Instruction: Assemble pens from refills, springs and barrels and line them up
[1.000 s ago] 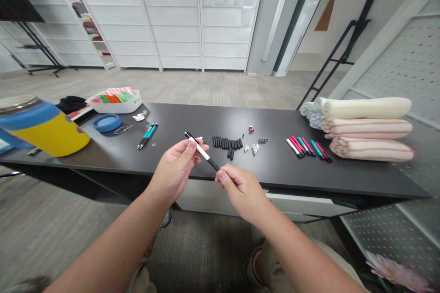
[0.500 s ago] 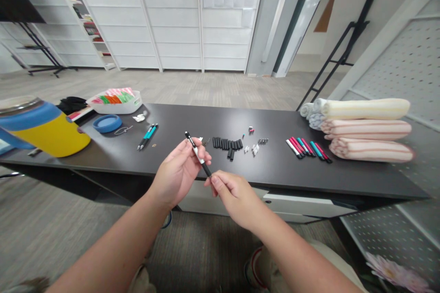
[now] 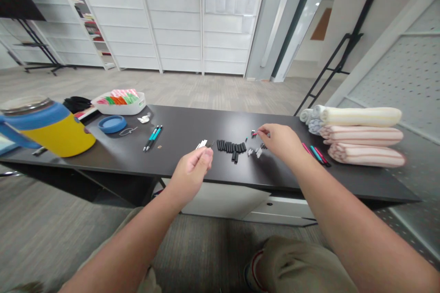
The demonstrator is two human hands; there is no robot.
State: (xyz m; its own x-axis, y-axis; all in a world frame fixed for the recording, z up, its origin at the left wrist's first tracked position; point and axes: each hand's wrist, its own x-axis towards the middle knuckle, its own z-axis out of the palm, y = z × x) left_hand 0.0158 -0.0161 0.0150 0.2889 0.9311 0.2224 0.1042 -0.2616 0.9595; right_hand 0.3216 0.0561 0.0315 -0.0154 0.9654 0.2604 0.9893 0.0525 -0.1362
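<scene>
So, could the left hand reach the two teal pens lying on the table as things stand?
Probably yes. Only bare tabletop lies between the left hand and the teal pens, off to its left. But its fingers are closed on a white pen, so grasping would be awkward.

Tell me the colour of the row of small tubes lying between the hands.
The small tubes are black, clearest in the head view.

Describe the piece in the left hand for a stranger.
Start at the long black table. Over its front edge the left hand pinches a slim white barrel, left of a row of black sleeves. Unlike those, it is white and held.
</scene>
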